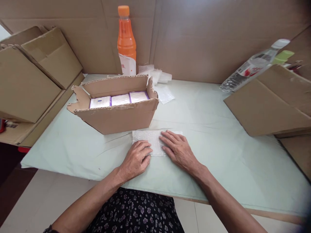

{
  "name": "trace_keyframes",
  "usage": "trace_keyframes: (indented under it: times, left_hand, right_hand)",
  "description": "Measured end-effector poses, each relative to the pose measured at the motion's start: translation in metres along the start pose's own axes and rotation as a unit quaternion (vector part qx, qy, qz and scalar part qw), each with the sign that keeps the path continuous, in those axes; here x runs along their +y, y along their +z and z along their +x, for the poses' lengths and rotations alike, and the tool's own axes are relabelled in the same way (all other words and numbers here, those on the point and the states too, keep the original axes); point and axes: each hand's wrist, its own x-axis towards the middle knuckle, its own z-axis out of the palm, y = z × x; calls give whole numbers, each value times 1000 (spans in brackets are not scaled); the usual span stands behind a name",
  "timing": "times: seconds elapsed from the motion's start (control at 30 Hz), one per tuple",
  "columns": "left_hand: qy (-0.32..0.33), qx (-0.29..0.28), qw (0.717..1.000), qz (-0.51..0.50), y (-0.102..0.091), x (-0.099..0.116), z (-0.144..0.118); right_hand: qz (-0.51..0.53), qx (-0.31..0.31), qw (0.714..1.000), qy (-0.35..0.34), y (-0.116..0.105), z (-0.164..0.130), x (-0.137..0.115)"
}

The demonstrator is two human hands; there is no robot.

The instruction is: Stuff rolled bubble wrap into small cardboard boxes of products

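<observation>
A small sheet of bubble wrap [155,144] lies flat on the pale green table cover [213,145], close in front of me. On its left end rests my left hand [138,157], fingers loosely bent and stretched over it. My right hand [178,149] lies on the right end with its fingers spread flat. Neither hand grips anything. Just beyond the bubble wrap stands an open cardboard box [121,118] with torn upper edges. Inside it are three white-topped packs [120,99] with purple sides, side by side.
Behind the box stand an orange drink bottle [126,42] and loose bubble wrap pieces [164,92]. Cardboard boxes [31,74] rise at the left. At the right, a clear bottle [252,69] leans by another carton [272,100]. Cardboard panels [194,38] wall the back.
</observation>
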Motion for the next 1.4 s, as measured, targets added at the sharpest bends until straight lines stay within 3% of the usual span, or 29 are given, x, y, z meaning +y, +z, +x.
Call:
trace_keyframes:
  times: [0.13, 0.3, 0.6, 0.8, 0.97, 1.2, 1.4]
  left_hand:
    - [4, -2, 1000, -6, 0, -1, 0]
    - [-9, 28, 999, -20, 3, -3, -3]
    - [-41, 106, 993, 19, 3, -4, -4]
    - [-45, 73, 992, 91, 4, -5, -2]
    - [-24, 59, 995, 76, 0, -3, -1]
    - [12, 84, 996, -4, 0, 0, -3]
    - [-10, 96, 995, 28, -2, 0, -3]
  right_hand:
    - [-18, 23, 998, 56, -8, -25, 25]
    - [-6, 69, 992, 104, -11, -31, 27]
    - [6, 61, 992, 112, -6, -8, 23]
    - [10, 70, 990, 124, -6, -10, 24]
    - [-2, 81, 990, 112, -9, 1, 25]
    - [24, 141, 982, 124, -9, 18, 23]
    - [60, 138, 983, 103, -8, 5, 15]
